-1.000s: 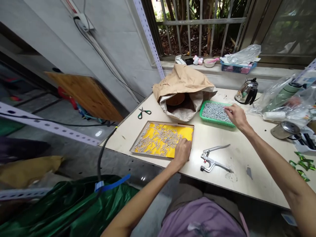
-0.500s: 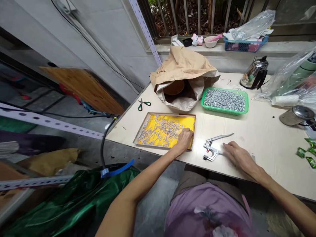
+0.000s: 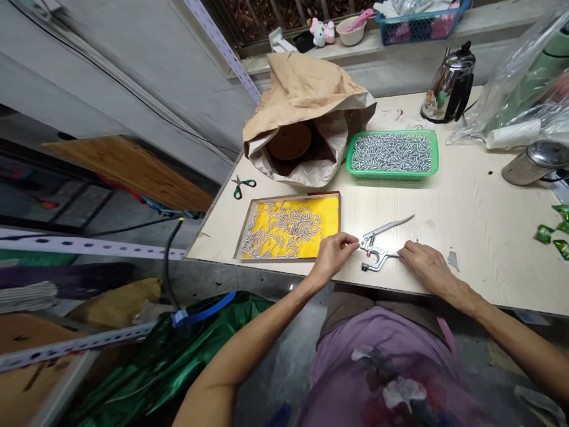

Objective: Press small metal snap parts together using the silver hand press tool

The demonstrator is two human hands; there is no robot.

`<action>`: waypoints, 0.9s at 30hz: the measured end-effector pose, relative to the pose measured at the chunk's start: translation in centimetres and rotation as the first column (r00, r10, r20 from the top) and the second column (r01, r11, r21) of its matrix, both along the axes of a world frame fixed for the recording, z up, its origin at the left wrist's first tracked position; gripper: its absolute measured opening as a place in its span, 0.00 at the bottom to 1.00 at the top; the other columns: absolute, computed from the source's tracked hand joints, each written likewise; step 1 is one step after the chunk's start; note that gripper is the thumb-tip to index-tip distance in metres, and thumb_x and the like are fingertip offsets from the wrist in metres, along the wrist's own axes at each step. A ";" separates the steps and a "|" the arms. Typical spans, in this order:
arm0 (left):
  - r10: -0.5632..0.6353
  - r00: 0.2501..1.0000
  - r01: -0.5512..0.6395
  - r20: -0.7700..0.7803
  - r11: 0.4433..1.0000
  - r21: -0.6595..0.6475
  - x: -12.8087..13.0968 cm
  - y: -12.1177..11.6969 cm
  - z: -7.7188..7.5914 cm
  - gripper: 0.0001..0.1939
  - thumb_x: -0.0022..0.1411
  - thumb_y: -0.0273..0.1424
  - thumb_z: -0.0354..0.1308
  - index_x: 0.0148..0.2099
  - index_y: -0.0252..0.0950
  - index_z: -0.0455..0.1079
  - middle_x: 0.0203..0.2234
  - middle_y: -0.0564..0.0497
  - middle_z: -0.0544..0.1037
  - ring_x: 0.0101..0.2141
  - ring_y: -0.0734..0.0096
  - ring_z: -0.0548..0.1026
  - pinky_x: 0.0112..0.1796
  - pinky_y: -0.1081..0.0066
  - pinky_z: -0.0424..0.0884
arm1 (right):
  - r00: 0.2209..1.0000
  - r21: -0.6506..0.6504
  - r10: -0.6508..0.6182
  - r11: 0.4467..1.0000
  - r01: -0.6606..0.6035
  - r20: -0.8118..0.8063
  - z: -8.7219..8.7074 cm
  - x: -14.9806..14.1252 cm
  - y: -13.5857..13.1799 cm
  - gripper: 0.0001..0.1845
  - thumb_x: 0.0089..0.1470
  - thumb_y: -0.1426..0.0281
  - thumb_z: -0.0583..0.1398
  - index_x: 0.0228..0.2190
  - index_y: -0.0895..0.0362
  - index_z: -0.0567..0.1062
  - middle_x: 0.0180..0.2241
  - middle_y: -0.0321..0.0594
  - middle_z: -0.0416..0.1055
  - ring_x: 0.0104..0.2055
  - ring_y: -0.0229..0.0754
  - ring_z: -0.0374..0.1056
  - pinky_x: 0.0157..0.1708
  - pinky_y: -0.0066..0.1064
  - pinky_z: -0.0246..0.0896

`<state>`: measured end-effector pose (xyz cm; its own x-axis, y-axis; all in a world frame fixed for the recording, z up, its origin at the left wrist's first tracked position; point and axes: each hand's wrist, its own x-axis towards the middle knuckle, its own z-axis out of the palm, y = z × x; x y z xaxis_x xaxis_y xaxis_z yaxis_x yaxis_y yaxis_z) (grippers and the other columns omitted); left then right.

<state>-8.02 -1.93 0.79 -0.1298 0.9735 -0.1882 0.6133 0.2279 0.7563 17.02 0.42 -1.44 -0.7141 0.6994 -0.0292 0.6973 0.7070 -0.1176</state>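
Silver hand pliers (image 3: 381, 246) lie on the pale table (image 3: 466, 225) near its front edge. My right hand (image 3: 425, 267) rests on the pliers' lower handle, fingers curled over it. My left hand (image 3: 334, 255) is pinched on a small metal piece, held at the pliers' jaw. Just left of that hand sits a shallow brown tray with a yellow bottom (image 3: 326, 207), strewn with several small metal pieces. A green basket (image 3: 435, 155) full of the same pieces stands further back.
A crumpled brown paper sack (image 3: 306, 101) stands open behind the tray. Green-handled scissors (image 3: 242, 186) lie at the table's left edge. A steel kettle (image 3: 448, 83), plastic bags (image 3: 515, 101) and a metal pot (image 3: 533, 163) crowd the right. Green foil scraps (image 3: 553, 228) lie far right.
My right hand left the green basket and came down onto the pliers' handle. My left hand lifted off the yellow tray and moved right to the pliers' jaw, pinched.
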 end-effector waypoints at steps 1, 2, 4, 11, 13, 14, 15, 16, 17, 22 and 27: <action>0.023 0.993 -0.015 0.112 0.997 -0.072 0.8 -0.3 -0.1 0.05 0.55 0.30 0.62 0.33 0.33 0.76 0.23 0.52 0.78 0.23 0.76 0.71 0.27 0.76 0.68 | 1.000 0.029 0.010 1.000 -0.010 0.005 0.0 0.0 0.1 0.16 0.61 0.79 0.48 0.30 0.58 0.73 0.31 0.43 0.69 0.31 0.42 0.63 0.29 0.34 0.53; 0.060 0.978 -0.030 0.200 0.989 -0.146 1.5 -0.6 -0.4 0.07 0.53 0.32 0.63 0.32 0.33 0.76 0.21 0.53 0.76 0.20 0.78 0.69 0.24 0.77 0.66 | 1.000 0.056 0.019 0.998 -0.020 0.008 0.0 0.1 0.2 0.16 0.61 0.80 0.48 0.30 0.58 0.73 0.30 0.43 0.69 0.31 0.42 0.62 0.30 0.34 0.52; 0.158 0.936 -0.067 0.315 0.957 -0.282 2.8 -1.1 -0.9 0.10 0.51 0.34 0.65 0.31 0.31 0.75 0.17 0.56 0.73 0.17 0.81 0.65 0.20 0.79 0.61 | 0.999 0.095 0.039 0.995 -0.040 0.004 0.1 0.4 0.5 0.16 0.59 0.81 0.48 0.29 0.57 0.72 0.30 0.42 0.69 0.31 0.42 0.61 0.31 0.34 0.50; 0.329 0.879 -0.141 0.344 0.870 -0.473 4.4 -1.4 -1.8 0.11 0.50 0.35 0.65 0.30 0.30 0.73 0.11 0.61 0.64 0.13 0.86 0.56 0.17 0.81 0.52 | 0.996 0.129 0.086 0.988 -0.082 -0.028 0.2 1.1 0.7 0.16 0.59 0.84 0.48 0.28 0.58 0.71 0.28 0.40 0.68 0.29 0.40 0.57 0.30 0.32 0.47; 0.302 0.903 -0.125 0.307 0.866 -0.485 4.3 -1.2 -1.7 0.11 0.51 0.35 0.65 0.29 0.30 0.73 0.11 0.61 0.63 0.12 0.86 0.55 0.17 0.81 0.51 | 0.995 0.127 0.092 0.988 -0.086 -0.040 0.0 1.1 0.7 0.16 0.59 0.84 0.49 0.28 0.58 0.71 0.28 0.40 0.67 0.28 0.40 0.57 0.30 0.32 0.46; 0.285 0.916 -0.116 0.283 0.863 -0.492 4.2 -1.2 -1.7 0.11 0.51 0.35 0.64 0.29 0.30 0.73 0.10 0.62 0.62 0.12 0.86 0.55 0.16 0.81 0.50 | 0.994 0.127 0.094 0.988 -0.088 -0.048 0.0 1.1 0.7 0.16 0.59 0.84 0.49 0.28 0.58 0.71 0.28 0.40 0.67 0.29 0.40 0.57 0.30 0.32 0.46; 0.264 0.929 -0.106 0.258 0.860 -0.500 4.1 -1.1 -1.7 0.11 0.52 0.35 0.64 0.29 0.30 0.74 0.10 0.62 0.62 0.12 0.86 0.54 0.16 0.80 0.50 | 0.994 0.127 0.096 0.988 -0.088 -0.056 -0.1 1.1 0.7 0.16 0.59 0.84 0.49 0.28 0.58 0.71 0.28 0.40 0.67 0.29 0.40 0.57 0.30 0.32 0.46; 0.242 0.942 -0.093 0.233 0.855 -0.510 4.0 -1.0 -1.7 0.11 0.52 0.34 0.64 0.29 0.29 0.74 0.10 0.62 0.62 0.12 0.86 0.54 0.16 0.80 0.50 | 0.993 0.128 0.097 0.988 -0.088 -0.066 -0.2 1.2 0.7 0.15 0.59 0.84 0.49 0.28 0.58 0.71 0.28 0.40 0.67 0.29 0.40 0.57 0.30 0.32 0.46; 0.220 0.952 -0.080 0.211 0.850 -0.521 3.8 -0.9 -1.7 0.10 0.52 0.34 0.64 0.29 0.29 0.74 0.10 0.62 0.62 0.11 0.86 0.55 0.16 0.80 0.50 | 0.993 0.129 0.093 0.988 -0.083 -0.076 -0.3 1.2 0.8 0.15 0.58 0.84 0.49 0.28 0.58 0.71 0.28 0.40 0.67 0.29 0.40 0.57 0.30 0.32 0.46; 0.164 0.972 -0.034 0.168 0.806 -0.591 3.5 -0.4 -2.1 0.09 0.54 0.32 0.64 0.27 0.31 0.72 0.10 0.62 0.61 0.12 0.85 0.56 0.15 0.80 0.51 | 0.994 0.140 0.069 0.989 -0.057 -0.086 -1.0 1.1 0.6 0.15 0.58 0.84 0.49 0.29 0.58 0.71 0.28 0.41 0.67 0.30 0.41 0.58 0.30 0.33 0.48; 0.166 0.970 -0.003 0.180 0.743 -0.669 3.5 -0.1 -2.3 0.14 0.58 0.29 0.61 0.22 0.32 0.66 0.10 0.61 0.62 0.10 0.85 0.55 0.14 0.78 0.50 | 0.999 0.040 0.033 0.999 -0.032 -0.039 -0.6 1.0 0.6 0.13 0.59 0.81 0.51 0.32 0.58 0.73 0.32 0.43 0.70 0.33 0.42 0.63 0.30 0.32 0.53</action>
